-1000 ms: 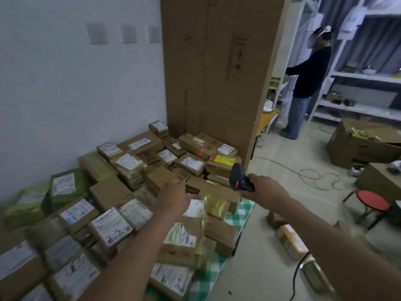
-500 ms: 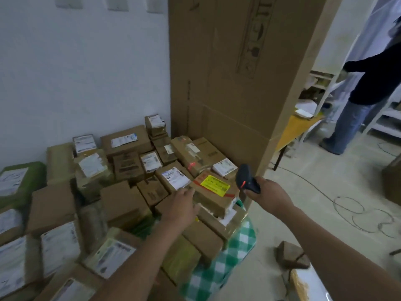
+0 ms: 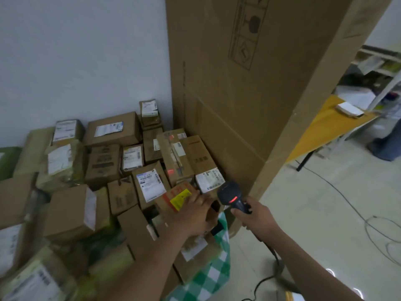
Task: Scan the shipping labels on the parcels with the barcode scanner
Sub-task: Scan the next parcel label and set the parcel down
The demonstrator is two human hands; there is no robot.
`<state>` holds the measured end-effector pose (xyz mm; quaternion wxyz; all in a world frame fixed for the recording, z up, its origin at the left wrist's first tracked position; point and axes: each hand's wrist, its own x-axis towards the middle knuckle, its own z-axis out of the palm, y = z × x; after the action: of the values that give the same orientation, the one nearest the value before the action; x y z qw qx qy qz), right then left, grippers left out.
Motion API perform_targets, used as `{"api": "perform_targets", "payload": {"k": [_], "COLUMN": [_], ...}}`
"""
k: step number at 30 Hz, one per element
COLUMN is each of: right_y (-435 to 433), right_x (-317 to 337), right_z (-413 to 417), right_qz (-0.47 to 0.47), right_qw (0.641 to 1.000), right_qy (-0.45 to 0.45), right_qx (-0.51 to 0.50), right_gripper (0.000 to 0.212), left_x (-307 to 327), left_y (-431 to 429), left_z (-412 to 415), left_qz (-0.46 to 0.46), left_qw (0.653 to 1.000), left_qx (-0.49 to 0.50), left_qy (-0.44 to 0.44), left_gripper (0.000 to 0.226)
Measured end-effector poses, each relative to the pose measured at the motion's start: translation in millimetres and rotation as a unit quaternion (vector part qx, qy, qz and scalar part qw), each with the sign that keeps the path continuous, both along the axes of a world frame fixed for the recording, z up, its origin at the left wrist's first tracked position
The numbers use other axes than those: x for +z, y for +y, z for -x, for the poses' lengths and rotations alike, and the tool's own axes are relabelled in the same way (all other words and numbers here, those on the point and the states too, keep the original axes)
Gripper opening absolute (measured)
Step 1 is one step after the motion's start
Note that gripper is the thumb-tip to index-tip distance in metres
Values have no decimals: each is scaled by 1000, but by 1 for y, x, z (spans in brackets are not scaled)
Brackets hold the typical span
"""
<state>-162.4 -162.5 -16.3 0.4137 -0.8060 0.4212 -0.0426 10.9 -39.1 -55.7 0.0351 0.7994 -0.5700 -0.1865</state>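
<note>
Your right hand (image 3: 253, 218) grips barcode scanner (image 3: 231, 195); white shipping label (image 3: 209, 180) just ahead, up-left of nose; left hand (image 3: 192, 216) on yellow-stickered box (image 3: 173, 197) (grasp: cannot tell).

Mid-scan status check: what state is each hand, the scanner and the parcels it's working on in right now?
barcode scanner, red light on, aimed toward the parcel pile.
right hand, grips the scanner handle.
left hand, laid on the yellow-label parcel, grip unclear.
yellow-label parcel, tilted on the pile, under that hand.
taped parcel, closed, red scanner spots on it.
</note>
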Motion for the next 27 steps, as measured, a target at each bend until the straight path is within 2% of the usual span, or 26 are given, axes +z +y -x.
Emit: {"api": "perform_targets", "payload": {"k": [3,7,13,20,23,27], "right_y": [-11,-15,-7,-7,-5,-5], "right_x": [-10,-29,-50,-60,-61,-63], "right_z": [-2,-8,-20,-12,-10,-7], "right_qz": [-33,-89,-180,-223,-237,-234], "right_qw": [999,994,977,963,957,955], "right_qy": [-21,-56,-111,-136,-150,-168], "right_qx": [-11,-27,-5,-68,-73,-71], "right_gripper": [20,9,19,14,14,11], "left_x": [-9,-18,-22,-19,-15,-10], "left_y": [-3,19,30,14,23,22], "left_z": [2,-2,12,26,24,25], "left_qz": [-29,-6,-56,-123,-143,-119], "left_qw": [999,998,994,988,985,989], "left_qx": [-33,-23,4,-19,-12,39], "left_qy": [-24,-51,-98,-87,-99,-83], "left_gripper": [78,66,76,59,61,59]}}
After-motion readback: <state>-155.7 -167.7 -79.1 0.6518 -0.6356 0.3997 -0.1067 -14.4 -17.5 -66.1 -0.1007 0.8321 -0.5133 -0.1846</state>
